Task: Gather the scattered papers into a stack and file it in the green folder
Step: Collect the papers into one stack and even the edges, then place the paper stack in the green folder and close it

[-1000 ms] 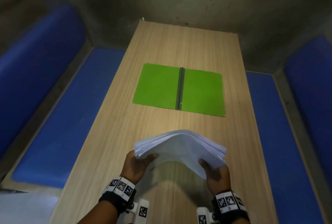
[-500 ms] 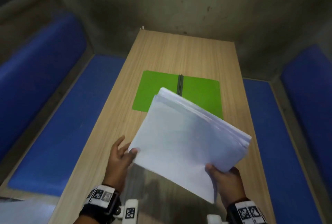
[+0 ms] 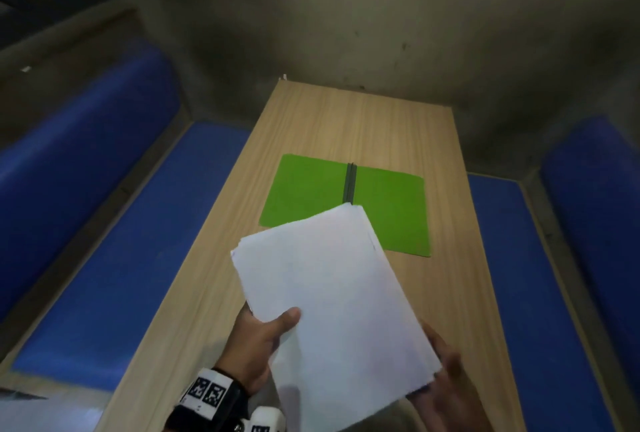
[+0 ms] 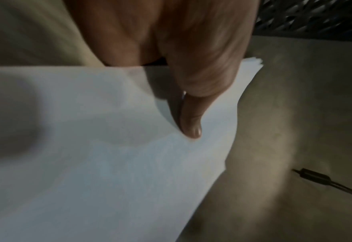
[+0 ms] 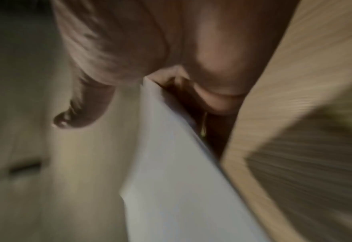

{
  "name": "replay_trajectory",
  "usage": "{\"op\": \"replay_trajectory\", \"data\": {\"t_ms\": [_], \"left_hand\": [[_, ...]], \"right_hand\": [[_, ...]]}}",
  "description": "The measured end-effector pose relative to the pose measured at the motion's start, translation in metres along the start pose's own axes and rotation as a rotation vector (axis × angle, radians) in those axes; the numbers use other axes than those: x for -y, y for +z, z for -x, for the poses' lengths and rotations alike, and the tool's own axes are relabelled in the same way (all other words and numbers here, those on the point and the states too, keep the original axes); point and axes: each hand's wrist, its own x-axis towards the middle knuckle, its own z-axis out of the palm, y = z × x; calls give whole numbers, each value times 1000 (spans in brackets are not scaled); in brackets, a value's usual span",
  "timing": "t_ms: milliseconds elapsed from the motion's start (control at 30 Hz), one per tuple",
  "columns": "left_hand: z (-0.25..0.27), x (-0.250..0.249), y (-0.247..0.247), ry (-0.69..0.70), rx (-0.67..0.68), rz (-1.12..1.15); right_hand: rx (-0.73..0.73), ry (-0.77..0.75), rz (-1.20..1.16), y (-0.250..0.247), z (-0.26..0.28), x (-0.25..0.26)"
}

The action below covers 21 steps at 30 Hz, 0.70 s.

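Note:
A stack of white papers (image 3: 332,293) is held in the air over the near half of the wooden table (image 3: 363,127), long side pointing away from me. My left hand (image 3: 277,322) pinches its near left edge, thumb (image 4: 191,124) pressed on the top sheet (image 4: 108,155). My right hand (image 3: 446,383) cradles the near right corner from below. Its thumb (image 5: 82,111) sticks out apart from the stack (image 5: 171,180). The green folder (image 3: 311,196) lies open flat beyond the stack, its dark spine (image 3: 349,182) in the middle. The stack's far corner overlaps it in view.
Blue padded benches run along the left (image 3: 121,241) and right (image 3: 519,276) sides of the table. A grey wall (image 3: 346,16) closes the far end. Bare wood shows around the folder.
The stack has turned from lying crosswise to pointing away from me. My left hand, open half a second ago, now pinches the left edge. The right thumb has come off the top sheet.

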Motion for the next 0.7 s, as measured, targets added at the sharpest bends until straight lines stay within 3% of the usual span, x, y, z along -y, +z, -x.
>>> {"op": "replay_trajectory", "data": {"t_ms": [33,100,133,200,267,367,567,700], "left_hand": [[-1,-3,-6,-20,32,-27],[-3,-2,-18,-78,87,-85],[-3,-2,-22,-96,97,-123],[-3,1,-28,-122,124,-216],[0,5,-33,-149,145,-316],[7,17,-41,-219,149,-397],[23,40,-57,-364,111,-271],[26,46,-55,-337,102,-317]], "right_hand": [[-57,-42,-52,-6,2,15],[29,102,-93,-14,-5,26],[59,187,13,-13,-9,30],[157,200,267,-1,-10,25],[167,247,384,7,-12,6],[109,257,413,12,-13,-29],[-65,200,211,27,-4,-58],[-35,125,292,36,7,-63]]}}
